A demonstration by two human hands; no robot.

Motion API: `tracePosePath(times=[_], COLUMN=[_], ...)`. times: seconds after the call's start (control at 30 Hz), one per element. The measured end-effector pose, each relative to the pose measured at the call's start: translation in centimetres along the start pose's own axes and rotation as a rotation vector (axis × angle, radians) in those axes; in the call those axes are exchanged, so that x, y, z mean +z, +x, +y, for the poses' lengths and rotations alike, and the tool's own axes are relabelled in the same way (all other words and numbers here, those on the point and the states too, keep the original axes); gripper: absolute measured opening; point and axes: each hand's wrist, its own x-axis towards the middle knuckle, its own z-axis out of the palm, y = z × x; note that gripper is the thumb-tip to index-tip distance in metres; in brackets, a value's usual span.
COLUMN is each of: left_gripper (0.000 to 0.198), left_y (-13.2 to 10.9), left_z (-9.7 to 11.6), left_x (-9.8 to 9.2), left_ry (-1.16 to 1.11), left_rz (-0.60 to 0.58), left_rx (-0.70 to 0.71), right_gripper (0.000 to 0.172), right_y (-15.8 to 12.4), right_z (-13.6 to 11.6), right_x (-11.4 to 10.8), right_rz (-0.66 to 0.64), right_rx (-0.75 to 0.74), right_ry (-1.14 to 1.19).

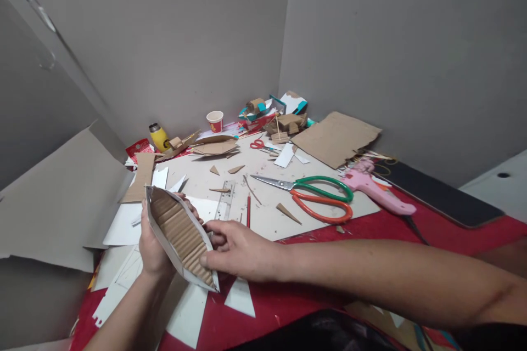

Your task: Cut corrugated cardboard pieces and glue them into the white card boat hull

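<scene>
A boat-shaped cardboard shell point(181, 233) with a ribbed brown inside and pale rims is held up above the near edge of the work board. My left hand point(154, 247) wraps around its left side and underside, with some fingertips showing past the far rim. My right hand point(234, 247) pinches the right wall near the lower end, thumb inside and fingers outside. To the right lie large scissors point(304, 192) with one green and one orange handle, their blades apart. A red pencil point(248, 211) and a clear ruler point(225, 200) rest just beyond my hands.
A pink glue gun point(379, 189) lies at the right beside a black flat panel point(444, 194). Brown cardboard point(337, 137), a paper cup point(214, 120), a yellow bottle point(160, 137) and small red scissors point(258, 144) sit farther back. Cardboard scraps and white paper pieces point(241, 297) are scattered about; grey walls enclose the table.
</scene>
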Motion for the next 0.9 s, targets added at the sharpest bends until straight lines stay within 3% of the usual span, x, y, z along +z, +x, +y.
tracePosePath(times=[0.1, 0.17, 0.3, 0.37, 0.43, 0.53, 0.67, 0.9], left_gripper=[0.050, 0.049, 0.051, 0.050, 0.052, 0.055, 0.042, 0.046], left_y=[0.5, 0.9, 1.6, 1.8, 1.9, 1.6, 1.1, 1.3], left_z=[0.1, 0.2, 0.0, -0.3, -1.0, -2.2, -3.7, -4.8], left_x=[-0.2, -0.5, -1.2, -1.3, -1.3, -1.2, -1.2, -1.5], left_ry=[-0.016, -0.018, 0.019, 0.020, 0.015, 0.015, 0.008, -0.020], left_rz=[0.083, 0.141, 0.260, 0.297, 0.313, 0.310, 0.284, 0.187], left_rx=[-0.006, -0.002, 0.003, 0.001, -0.015, -0.057, -0.087, -0.188], right_gripper=[0.038, 0.047, 0.039, 0.033, 0.031, 0.039, 0.040, 0.040], right_y=[-0.3, -0.7, -1.7, -1.6, -1.1, 0.2, 1.3, 1.8], right_z=[-0.2, -0.4, -1.3, -1.6, -1.7, -1.5, -1.0, -0.5], right_x=[-0.6, -1.2, -2.0, -2.0, -1.7, -1.2, -1.0, -1.5], right_rz=[-0.009, 0.076, 0.260, 0.247, 0.184, 0.083, 0.025, 0.093], right_rx=[0.100, 0.073, -0.395, -0.615, -0.686, -0.545, -0.330, -0.279], right_ry=[-0.072, -0.239, -0.671, -0.874, -1.051, -1.281, -1.427, -1.430])
